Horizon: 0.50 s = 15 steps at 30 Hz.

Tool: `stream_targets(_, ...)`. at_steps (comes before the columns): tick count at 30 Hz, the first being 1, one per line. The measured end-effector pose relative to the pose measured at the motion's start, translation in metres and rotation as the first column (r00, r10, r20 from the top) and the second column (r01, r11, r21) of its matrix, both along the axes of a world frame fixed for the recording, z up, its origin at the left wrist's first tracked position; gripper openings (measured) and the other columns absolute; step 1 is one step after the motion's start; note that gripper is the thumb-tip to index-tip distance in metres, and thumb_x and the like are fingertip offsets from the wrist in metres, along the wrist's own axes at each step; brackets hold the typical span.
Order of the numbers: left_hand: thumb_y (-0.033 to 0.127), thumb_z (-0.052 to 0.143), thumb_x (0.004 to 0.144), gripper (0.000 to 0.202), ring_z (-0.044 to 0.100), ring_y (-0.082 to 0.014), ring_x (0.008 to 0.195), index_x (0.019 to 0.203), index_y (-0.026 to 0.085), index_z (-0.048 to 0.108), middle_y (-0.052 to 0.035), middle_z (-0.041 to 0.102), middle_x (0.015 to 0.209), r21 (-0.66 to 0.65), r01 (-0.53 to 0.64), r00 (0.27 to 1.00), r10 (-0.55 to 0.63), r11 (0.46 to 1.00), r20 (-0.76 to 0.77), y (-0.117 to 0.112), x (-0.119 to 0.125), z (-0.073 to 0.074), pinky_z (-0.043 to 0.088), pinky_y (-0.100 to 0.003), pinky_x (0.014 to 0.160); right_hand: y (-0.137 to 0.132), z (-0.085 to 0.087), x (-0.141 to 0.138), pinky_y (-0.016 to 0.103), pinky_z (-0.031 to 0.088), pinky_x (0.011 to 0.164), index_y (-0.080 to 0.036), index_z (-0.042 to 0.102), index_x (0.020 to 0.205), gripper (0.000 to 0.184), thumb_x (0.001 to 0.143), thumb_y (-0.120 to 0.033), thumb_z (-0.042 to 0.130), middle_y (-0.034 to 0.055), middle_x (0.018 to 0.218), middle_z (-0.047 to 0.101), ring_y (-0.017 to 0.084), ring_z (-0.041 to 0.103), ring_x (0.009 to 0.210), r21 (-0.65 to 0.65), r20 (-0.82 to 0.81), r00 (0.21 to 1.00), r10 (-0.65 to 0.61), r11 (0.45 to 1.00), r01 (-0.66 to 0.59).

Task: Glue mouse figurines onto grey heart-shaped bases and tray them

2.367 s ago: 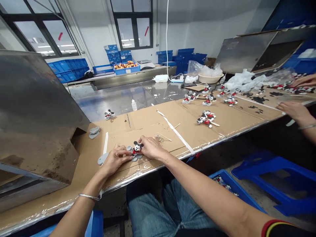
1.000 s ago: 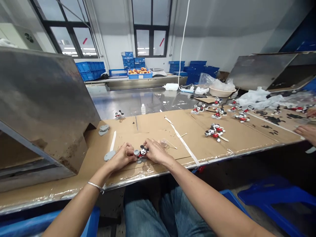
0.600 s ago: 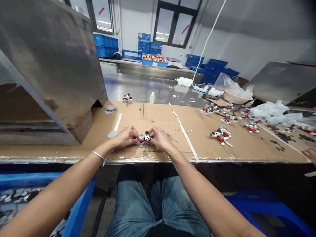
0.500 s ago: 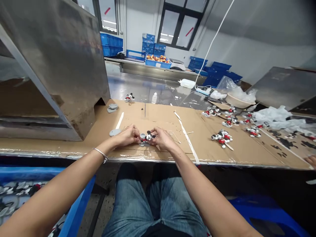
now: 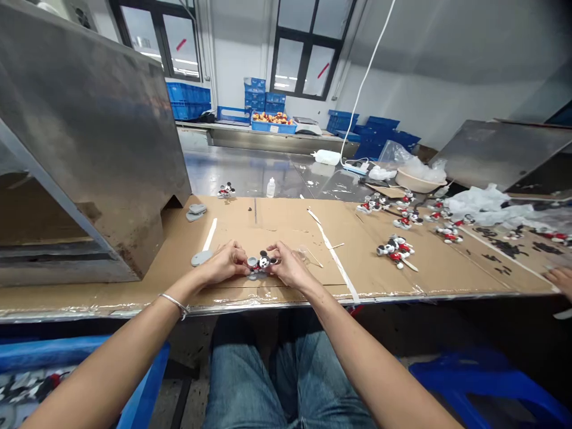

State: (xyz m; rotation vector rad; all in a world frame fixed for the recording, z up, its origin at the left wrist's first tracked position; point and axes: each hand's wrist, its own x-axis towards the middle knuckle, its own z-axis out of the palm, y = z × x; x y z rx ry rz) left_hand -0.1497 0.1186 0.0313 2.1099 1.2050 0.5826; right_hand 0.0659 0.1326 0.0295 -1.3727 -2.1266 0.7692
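A small mouse figurine [image 5: 263, 261] in black, white and red lies on a grey base near the front edge of the cardboard-covered table [image 5: 277, 223]. My left hand [image 5: 226, 266] and my right hand [image 5: 289, 266] pinch it from either side, fingers curled around it. A loose grey base piece [image 5: 201, 258] lies just left of my left hand. A thin wooden stick [image 5: 313, 257] lies right of my right hand.
A large steel hood [image 5: 84, 149] stands at the left. Several finished figurines [image 5: 395, 247] lie at the right, one more [image 5: 226, 190] and a small white bottle [image 5: 270, 187] at the back. Another person's hand [image 5: 560, 279] shows at the right edge. Blue crates sit below.
The camera has swung left and down, then settled. Both hands have stayed closed on the figurine at the same spot, with small finger shifts.
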Motion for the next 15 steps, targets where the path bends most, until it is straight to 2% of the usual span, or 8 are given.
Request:
stream_targets(7,0.037,0.063,0.079,0.019,0.045,-0.0220,0.091,0.067,0.024,0.070,-0.0010,0.051,0.072,-0.007,0.003,1.000,-0.003,1.000,0.011,0.0022,0.0001,-0.0009,0.036,-0.032,0.084,-0.0017,-0.0009,-0.0011,0.036,0.032,0.091,-0.020,0.053,0.103,0.029,0.076,-0.022,0.066,0.0053,0.110,0.064,0.022,0.057,0.103,0.048,0.108,0.994,-0.031,0.999,0.026)
stream_targets(15,0.040,0.062,0.081,0.023,0.043,-0.0218,0.089,0.065,0.025,0.069,0.0000,0.049,0.068,0.010,0.031,1.000,-0.031,0.999,-0.001,0.0087,-0.0034,-0.0059,0.033,-0.032,0.084,-0.0044,0.0079,-0.0014,0.034,0.030,0.089,-0.019,0.052,0.108,0.027,0.081,-0.017,0.057,0.0069,0.112,0.062,0.020,0.057,0.102,0.059,0.190,0.982,0.012,0.998,-0.023)
